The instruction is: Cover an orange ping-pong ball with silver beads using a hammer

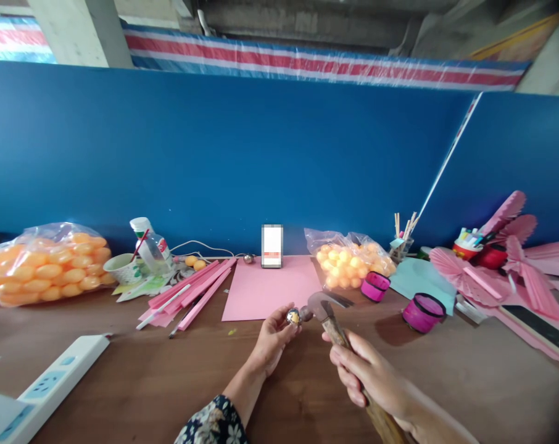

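Observation:
Between the fingertips of my left hand [276,339] is a small shiny silver ball [293,317] with a yellowish patch on it. My right hand [365,370] is wrapped round the wooden handle of a claw hammer [335,330]. The hammer's round striking face is right beside the ball, on its right; whether they touch is hard to tell. Both hands are above the brown table, near the front edge of a pink sheet [270,293]. A second shiny ball [248,259] rests at the back left corner of that sheet.
A phone [272,246] stands at the back. Left are pink paper strips [191,293], a cup [122,270], a bag of orange balls [48,268] and a power strip [52,382]. Right are another bag [348,262], magenta containers [424,312] and pink paper fans [469,277].

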The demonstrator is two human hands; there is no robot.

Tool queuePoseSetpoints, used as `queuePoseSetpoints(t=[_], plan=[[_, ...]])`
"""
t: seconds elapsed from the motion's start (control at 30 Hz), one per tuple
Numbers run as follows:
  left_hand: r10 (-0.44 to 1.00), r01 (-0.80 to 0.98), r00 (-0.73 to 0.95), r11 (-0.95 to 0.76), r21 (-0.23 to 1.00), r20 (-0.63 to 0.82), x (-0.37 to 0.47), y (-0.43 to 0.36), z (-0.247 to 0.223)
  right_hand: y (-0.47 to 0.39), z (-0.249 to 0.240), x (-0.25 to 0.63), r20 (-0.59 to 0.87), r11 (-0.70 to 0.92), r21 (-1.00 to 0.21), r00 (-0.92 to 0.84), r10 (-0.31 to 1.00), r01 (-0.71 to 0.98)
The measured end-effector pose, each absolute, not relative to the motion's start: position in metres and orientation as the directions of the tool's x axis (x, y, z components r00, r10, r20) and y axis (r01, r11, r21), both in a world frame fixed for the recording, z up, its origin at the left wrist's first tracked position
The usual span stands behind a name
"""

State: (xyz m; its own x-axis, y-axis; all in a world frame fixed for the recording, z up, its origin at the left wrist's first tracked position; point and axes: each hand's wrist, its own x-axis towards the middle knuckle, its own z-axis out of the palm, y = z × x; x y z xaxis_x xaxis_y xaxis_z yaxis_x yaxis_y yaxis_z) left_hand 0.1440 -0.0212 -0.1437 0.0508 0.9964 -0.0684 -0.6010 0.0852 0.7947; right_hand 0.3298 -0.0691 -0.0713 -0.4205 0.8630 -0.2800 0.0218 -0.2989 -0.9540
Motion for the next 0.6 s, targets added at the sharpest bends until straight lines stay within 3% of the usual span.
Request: queuePoseSetpoints(t=[0.6], plan=[[0.998,-0.480,0.056,0.029,0.877,-0.003,0.1454,-0.0202,-0.1474,-0.0676,-0.0745,0.3268,-0.264,-0.268,-0.962,-0.381,0.886,0.044]])
